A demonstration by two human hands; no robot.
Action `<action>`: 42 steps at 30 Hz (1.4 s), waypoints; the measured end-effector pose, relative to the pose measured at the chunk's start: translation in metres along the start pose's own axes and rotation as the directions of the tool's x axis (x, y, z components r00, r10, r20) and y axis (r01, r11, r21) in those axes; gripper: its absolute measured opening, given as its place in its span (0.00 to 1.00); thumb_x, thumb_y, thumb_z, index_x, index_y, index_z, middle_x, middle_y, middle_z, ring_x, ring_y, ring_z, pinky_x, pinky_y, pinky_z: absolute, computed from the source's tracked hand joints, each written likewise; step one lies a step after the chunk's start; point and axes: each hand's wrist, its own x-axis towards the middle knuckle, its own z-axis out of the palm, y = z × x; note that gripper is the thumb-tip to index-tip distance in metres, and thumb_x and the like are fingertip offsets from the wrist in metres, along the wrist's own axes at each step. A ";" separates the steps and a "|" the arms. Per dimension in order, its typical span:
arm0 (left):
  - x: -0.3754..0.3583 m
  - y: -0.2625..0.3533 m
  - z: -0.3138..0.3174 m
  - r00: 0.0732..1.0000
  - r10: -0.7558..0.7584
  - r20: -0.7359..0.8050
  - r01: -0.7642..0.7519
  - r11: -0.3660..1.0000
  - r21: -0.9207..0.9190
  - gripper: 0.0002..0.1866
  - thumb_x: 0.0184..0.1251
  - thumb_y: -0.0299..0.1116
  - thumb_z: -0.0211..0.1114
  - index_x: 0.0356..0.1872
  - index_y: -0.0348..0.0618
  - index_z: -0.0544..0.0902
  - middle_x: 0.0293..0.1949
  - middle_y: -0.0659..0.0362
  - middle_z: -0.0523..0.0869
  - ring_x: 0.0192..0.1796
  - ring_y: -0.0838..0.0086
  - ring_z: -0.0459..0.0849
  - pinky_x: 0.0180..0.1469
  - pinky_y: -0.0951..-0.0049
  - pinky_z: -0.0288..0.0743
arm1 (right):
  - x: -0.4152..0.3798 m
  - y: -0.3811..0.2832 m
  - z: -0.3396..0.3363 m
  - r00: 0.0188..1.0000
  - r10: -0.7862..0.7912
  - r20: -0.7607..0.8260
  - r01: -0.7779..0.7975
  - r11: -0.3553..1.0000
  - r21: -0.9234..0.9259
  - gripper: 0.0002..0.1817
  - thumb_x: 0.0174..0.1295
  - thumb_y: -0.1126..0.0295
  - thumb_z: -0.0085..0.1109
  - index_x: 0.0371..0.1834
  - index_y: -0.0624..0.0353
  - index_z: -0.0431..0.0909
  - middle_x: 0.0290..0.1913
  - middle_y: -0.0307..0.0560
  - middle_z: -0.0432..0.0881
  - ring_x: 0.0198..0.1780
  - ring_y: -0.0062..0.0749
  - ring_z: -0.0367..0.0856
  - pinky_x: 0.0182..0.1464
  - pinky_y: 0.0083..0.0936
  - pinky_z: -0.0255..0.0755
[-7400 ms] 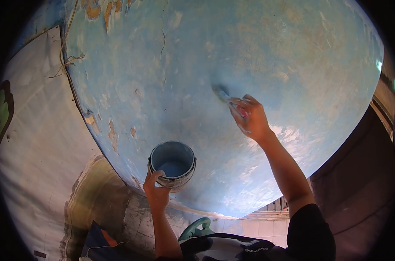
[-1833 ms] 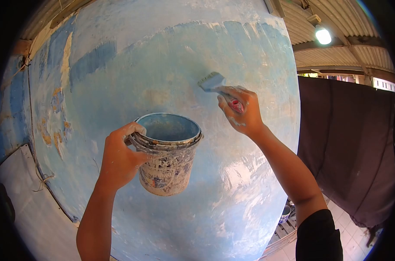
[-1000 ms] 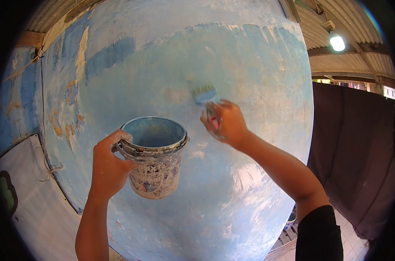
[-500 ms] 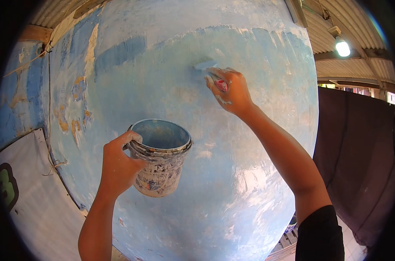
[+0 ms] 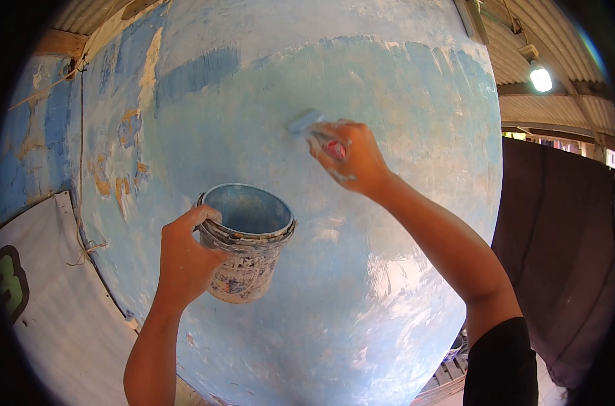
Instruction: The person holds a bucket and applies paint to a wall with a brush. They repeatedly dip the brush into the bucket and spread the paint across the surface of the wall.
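Observation:
My left hand (image 5: 191, 247) grips the rim of a stained bucket (image 5: 245, 271), thumb over the edge. The bucket is tilted slightly, and its inside looks bluish with no contents I can make out. Up and to the right, my right hand (image 5: 351, 154) is closed round the red handle of a scraper (image 5: 304, 122). Its blade, blurred by motion, lies at the surface of the blue, patchy wall (image 5: 348, 271). Pale smears mark the fingers of my right hand.
A white sheet (image 5: 50, 291) with a green and black mark leans at the lower left. Dark cloth (image 5: 558, 237) hangs at the right. A lit bulb (image 5: 541, 79) hangs under the corrugated roof (image 5: 558, 40). Peeling paint shows on the wall's left side.
My right hand and the scraper have moved down and slightly left along the wall. The bucket stays in my left hand in nearly the same place. The view has shifted slightly.

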 end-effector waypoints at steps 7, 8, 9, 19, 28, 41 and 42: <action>-0.005 -0.015 -0.002 0.998 0.054 -0.038 -0.056 0.997 -0.052 0.22 0.40 0.11 0.70 0.43 0.35 0.82 0.39 0.54 0.87 0.48 0.67 0.86 0.61 0.66 0.76 | -0.029 0.026 0.036 0.995 -0.088 -0.052 0.076 0.978 -0.193 0.19 0.60 0.65 0.72 0.52 0.65 0.89 0.35 0.61 0.89 0.35 0.53 0.85 0.42 0.42 0.81; -0.006 -0.017 -0.001 0.997 0.062 -0.042 -0.065 0.996 -0.055 0.22 0.40 0.11 0.70 0.43 0.35 0.82 0.39 0.54 0.87 0.48 0.67 0.86 0.61 0.66 0.76 | -0.042 0.021 0.039 0.992 -0.121 0.045 0.126 0.983 -0.133 0.19 0.59 0.65 0.72 0.51 0.65 0.89 0.35 0.62 0.89 0.35 0.52 0.85 0.42 0.42 0.81; -0.008 -0.019 0.000 0.996 0.069 -0.062 -0.073 0.995 -0.063 0.23 0.40 0.11 0.71 0.43 0.35 0.82 0.40 0.54 0.87 0.49 0.67 0.86 0.61 0.66 0.76 | -0.050 0.012 0.033 0.992 -0.122 0.041 0.126 0.982 -0.142 0.19 0.59 0.65 0.72 0.51 0.65 0.89 0.35 0.62 0.89 0.35 0.52 0.85 0.42 0.42 0.81; 0.004 -0.018 0.002 0.986 0.159 -0.043 -0.163 0.975 -0.150 0.22 0.42 0.13 0.70 0.45 0.34 0.84 0.44 0.50 0.91 0.52 0.64 0.89 0.59 0.64 0.80 | 0.040 0.018 -0.069 0.920 0.059 -0.387 -0.078 0.996 -0.034 0.12 0.71 0.69 0.63 0.47 0.65 0.90 0.40 0.57 0.92 0.38 0.37 0.89 0.44 0.33 0.83; 0.010 -0.012 -0.005 0.975 0.223 -0.017 -0.222 0.953 -0.208 0.22 0.43 0.13 0.71 0.45 0.33 0.84 0.44 0.49 0.90 0.52 0.65 0.88 0.59 0.64 0.79 | 0.019 -0.026 -0.076 0.950 0.162 -0.267 -0.219 0.955 -0.200 0.13 0.62 0.66 0.68 0.38 0.67 0.91 0.35 0.62 0.91 0.33 0.47 0.90 0.42 0.32 0.83; -0.003 -0.024 0.013 0.946 0.324 0.016 -0.306 0.909 -0.284 0.23 0.41 0.21 0.86 0.41 0.41 0.84 0.56 0.47 0.90 0.59 0.63 0.89 0.64 0.61 0.80 | -0.009 -0.047 -0.080 0.965 0.244 -0.093 -0.261 0.926 -0.274 0.14 0.65 0.66 0.68 0.44 0.69 0.89 0.41 0.58 0.91 0.33 0.46 0.88 0.42 0.32 0.82; -0.006 -0.028 0.016 0.921 0.390 -0.005 -0.375 0.881 -0.290 0.24 0.40 0.23 0.87 0.39 0.43 0.84 0.60 0.45 0.88 0.62 0.59 0.88 0.66 0.59 0.80 | -0.013 -0.053 -0.086 0.964 0.233 -0.127 -0.246 0.963 -0.105 0.14 0.66 0.65 0.68 0.42 0.68 0.90 0.34 0.55 0.90 0.31 0.41 0.87 0.39 0.31 0.81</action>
